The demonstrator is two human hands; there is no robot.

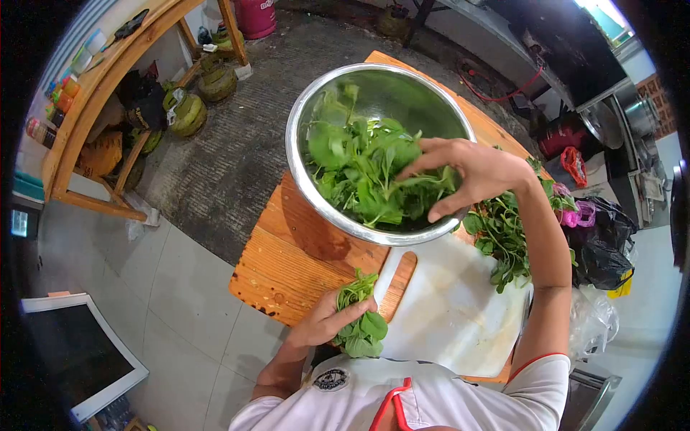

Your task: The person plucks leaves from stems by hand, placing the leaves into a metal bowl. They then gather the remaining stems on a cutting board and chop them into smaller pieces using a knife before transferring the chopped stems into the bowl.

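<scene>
One bunch of green leaves [362, 325] is in my left hand [327, 318], with the fingers closed around its stems, near the left edge of the wooden table [262, 266]. To the right of it, the metal bowl [296, 172] holds many cut greens [366, 169], and my right hand [471, 172] is over its right side, the fingers curved and spread at these greens. More right are the white cutting board [453, 309], the loose leafy stems [503, 237] at its upper side, and a black plastic bag [604, 233].

Right hand [478, 172] in steel bowl [300, 183] of greens [366, 169]; left hand [323, 321] grips bunch [363, 323] (leafy).
</scene>
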